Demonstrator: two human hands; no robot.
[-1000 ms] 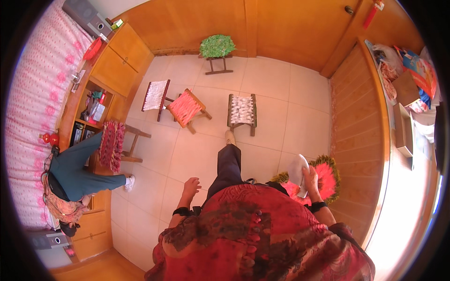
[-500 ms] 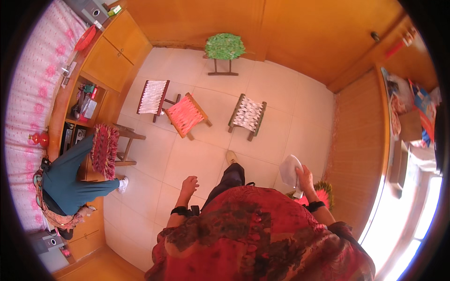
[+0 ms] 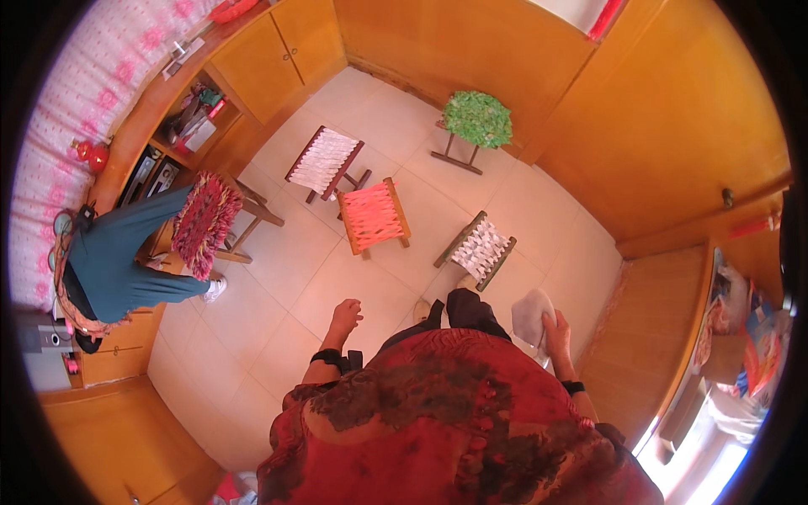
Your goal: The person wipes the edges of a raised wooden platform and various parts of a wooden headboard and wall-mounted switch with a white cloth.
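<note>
My right hand (image 3: 556, 335) grips a white, flat, rounded item (image 3: 528, 314), thin-looking; its exact kind I cannot make out. My left hand (image 3: 345, 320) hangs in the air at my left side, fingers loosely bent and apart, with nothing in it. Ahead of my feet stands a low folding stool with a white-and-dark woven seat (image 3: 482, 251). A coral-red woven stool (image 3: 374, 216) is farther off to the left, close beside a stool with a white woven seat (image 3: 326, 160). Neither hand touches a stool.
By the far wooden wall stands a stool with a shaggy green top (image 3: 478, 119). At left, a person in teal trousers (image 3: 135, 257) is beside a stool with a shaggy red cover (image 3: 206, 223), near a wooden cabinet (image 3: 257, 59). Bags and a box (image 3: 725, 360) lie at right.
My view has turned left and I have stepped forward, so the stools appear farther right and the white-and-dark one closer to my feet. The white item stays in my right hand.
</note>
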